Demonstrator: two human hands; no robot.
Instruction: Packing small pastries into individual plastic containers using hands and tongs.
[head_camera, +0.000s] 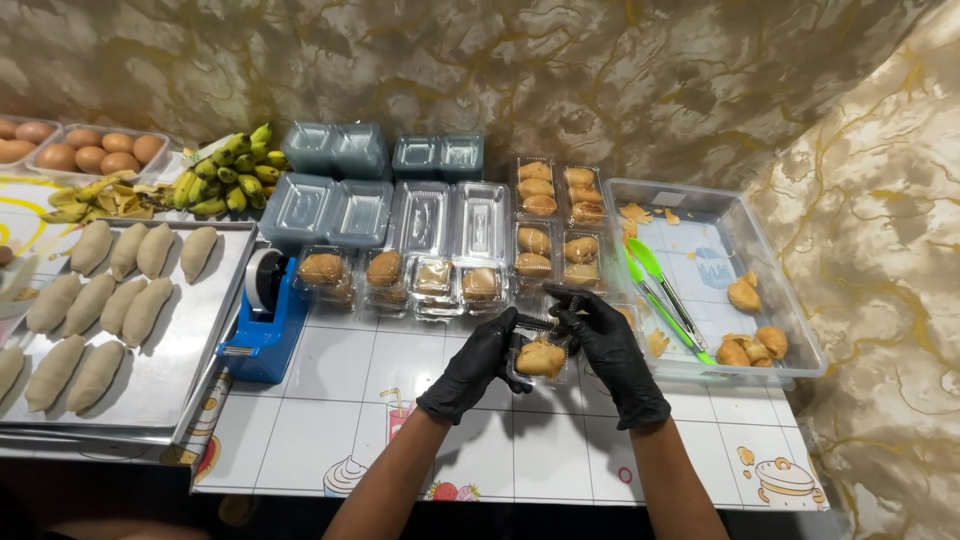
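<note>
Both my hands wear black gloves and meet over a small clear plastic box (541, 362) with a golden fried pastry inside. My left hand (475, 366) grips the box's left side. My right hand (608, 346) holds its right side, fingers over the lid's top edge. The box sits low over the tiled table (350, 400). Just behind it stand several closed small boxes (400, 280), each with a pastry.
A blue tape dispenser (266, 318) stands left of my hands. A metal tray (190, 350) of raw dough pieces lies far left. Empty clear boxes (450, 215), filled boxes (558, 225), bananas (228, 172) and eggs (95, 150) line the back. A clear tub (790, 320) at right holds green tongs (660, 295) and pastries.
</note>
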